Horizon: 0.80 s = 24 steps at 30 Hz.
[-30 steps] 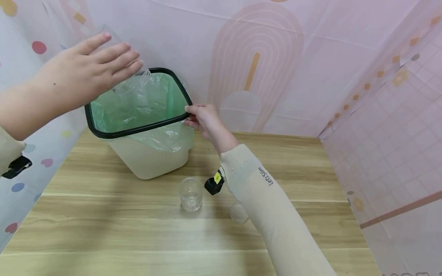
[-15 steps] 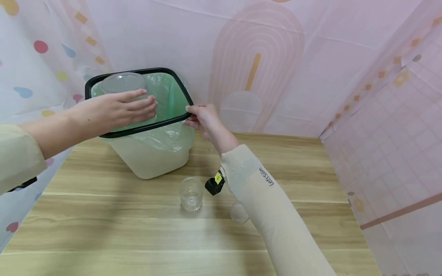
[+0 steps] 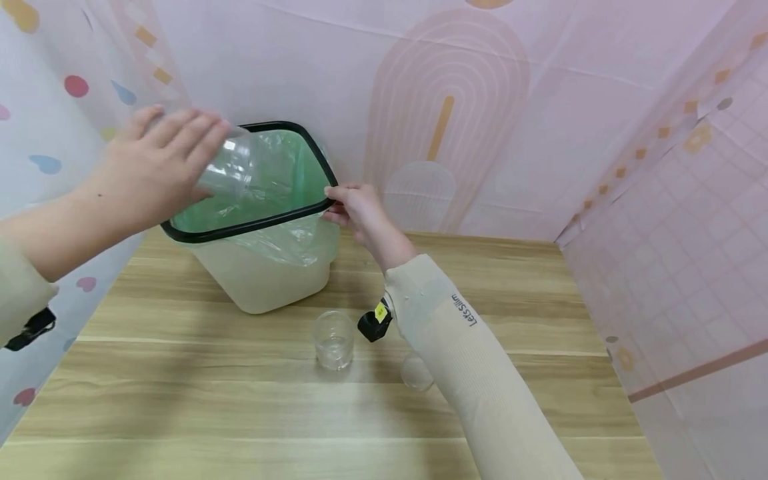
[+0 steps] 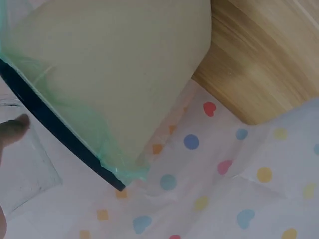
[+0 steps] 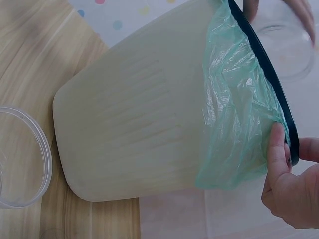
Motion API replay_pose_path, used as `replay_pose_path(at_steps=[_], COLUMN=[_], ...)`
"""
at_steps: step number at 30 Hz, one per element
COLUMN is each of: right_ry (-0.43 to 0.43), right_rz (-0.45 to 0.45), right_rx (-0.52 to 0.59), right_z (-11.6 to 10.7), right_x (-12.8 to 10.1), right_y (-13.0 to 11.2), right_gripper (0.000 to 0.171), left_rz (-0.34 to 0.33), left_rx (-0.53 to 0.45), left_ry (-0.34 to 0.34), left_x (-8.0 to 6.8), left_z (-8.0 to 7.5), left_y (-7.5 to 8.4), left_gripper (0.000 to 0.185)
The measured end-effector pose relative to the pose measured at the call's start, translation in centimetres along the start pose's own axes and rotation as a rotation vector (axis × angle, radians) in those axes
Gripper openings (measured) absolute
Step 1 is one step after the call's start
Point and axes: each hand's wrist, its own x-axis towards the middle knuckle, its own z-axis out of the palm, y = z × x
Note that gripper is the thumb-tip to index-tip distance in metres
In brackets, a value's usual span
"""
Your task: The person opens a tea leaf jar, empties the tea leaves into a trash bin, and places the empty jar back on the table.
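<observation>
My left hand (image 3: 159, 157) grips a clear jar (image 3: 231, 163), tilted sideways over the opening of a cream trash bin (image 3: 264, 277). The left wrist view catches the jar's clear wall (image 4: 30, 169) and a fingertip beside the bin's dark rim. A green plastic bag (image 3: 294, 160) lines the bin and folds out under its black rim ring (image 3: 258, 227). With thumb and fingers, my right hand (image 3: 360, 210) pinches the near right corner of that rim; the right wrist view shows the bag's edge (image 5: 234, 109) by the fingers. Whether anything is inside the jar is unclear.
A second clear jar (image 3: 334, 341) stands on the wooden table (image 3: 240, 407) in front of the bin. To its right lies a clear round piece (image 3: 417, 371), partly covered by my right sleeve (image 3: 480, 373). Patterned cloth (image 3: 540, 133) hangs behind.
My left hand and the jar dipped toward the bin's opening, then rose back to the left with the jar tilted. My right hand has stayed on the rim.
</observation>
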Motion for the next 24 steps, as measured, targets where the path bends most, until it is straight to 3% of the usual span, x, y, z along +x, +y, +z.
replay_pose_path(at_steps=[4, 7, 9, 17, 20, 24], right_ry=[0.005, 0.007, 0.004, 0.009, 0.012, 0.025], right_rz=[0.002, 0.003, 0.002, -0.005, -0.001, 0.001], right_rx=[-0.002, -0.003, -0.001, -0.007, -0.012, -0.017], right_z=[0.0, -0.2, -0.3, -0.7, -0.9, -1.1], right_x=[0.0, 0.0, 0.1, 0.3, 0.4, 0.3], right_y=[0.1, 0.1, 0.1, 0.0, -0.1, -0.2], right_gripper=[0.006, 0.008, 0.008, 0.007, 0.007, 0.007], left_rz=[-0.276, -0.484, -0.587, -0.962, -1.018, -0.942], left_rx=[-0.051, -0.124, -0.198, -0.591, -0.701, -0.775], left_ry=[0.127, 0.119, 0.135, 0.146, 0.187, 0.291], left_x=[-0.5, -0.4, -0.3, 0.4, 0.6, 0.7], left_z=[-0.2, -1.0, -1.5, -3.0, -3.6, -4.1], left_y=[0.5, 1.4, 2.1, 5.1, 6.1, 7.7], left_gripper=[0.09, 0.113, 0.119, 0.082, 0.08, 0.081])
